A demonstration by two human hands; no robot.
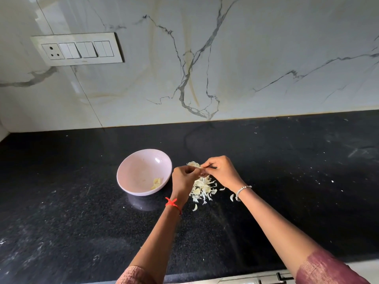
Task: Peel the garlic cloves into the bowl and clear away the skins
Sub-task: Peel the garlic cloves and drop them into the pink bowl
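The left hand [183, 178] and right hand [223, 173] meet above the pile of skins [202, 188] on the counter [82, 222]. Their curled fingers [207, 165] pinch, it seems, one small garlic clove [201, 171]. The bowl [137, 169] stands just left of the left hand, the nearer one.

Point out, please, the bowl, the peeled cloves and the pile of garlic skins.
bowl [135, 169]: head view, bare inner wall.
peeled cloves [156, 183]: head view, middle of the pieces.
pile of garlic skins [203, 188]: head view, middle of the pile.

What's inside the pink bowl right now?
A few pale peeled garlic pieces lie against the near inner wall of the bowl; the rest looks bare. Nothing covers the inside; their exact count is unclear.
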